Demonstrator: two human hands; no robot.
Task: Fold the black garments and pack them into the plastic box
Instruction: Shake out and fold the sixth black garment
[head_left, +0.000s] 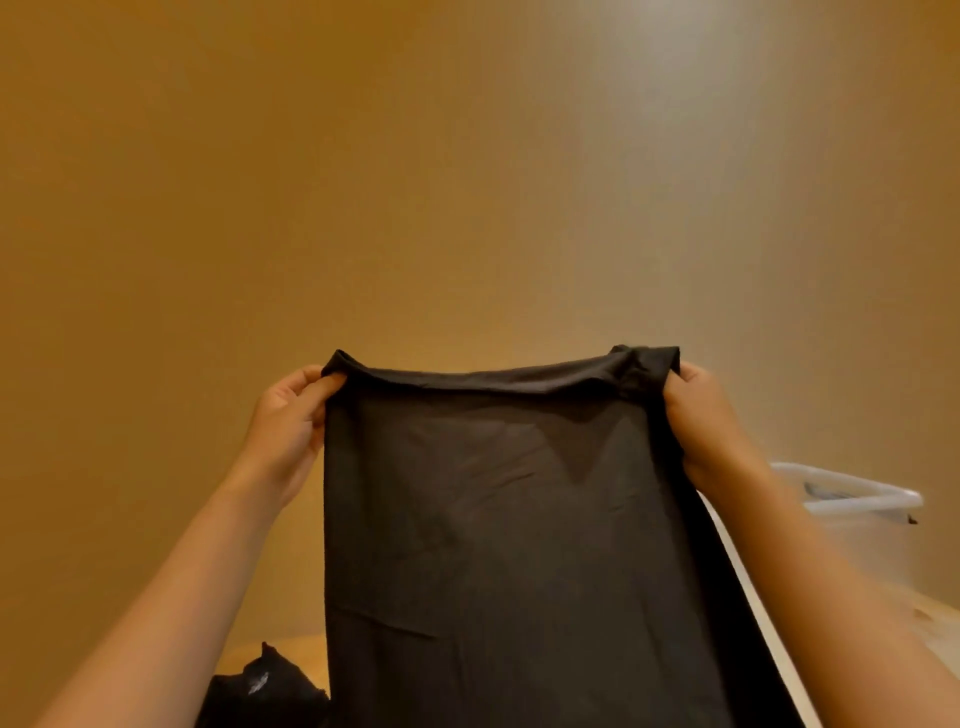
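Note:
A black garment (498, 519) hangs stretched out in front of me, its top edge folded over. My left hand (291, 415) pinches its upper left corner. My right hand (701, 415) grips the upper right corner, where the cloth bunches. The cloth falls straight down and hides what lies below it. A clear plastic box (852, 499) with a white rim stands low at the right, behind my right forearm; something dark shows inside it. Another crumpled black garment (265, 686) lies at the lower left on the table.
A plain tan wall (467, 182) fills the background. A light wooden table (291, 654) shows in a strip at the lower left and again at the lower right near the box.

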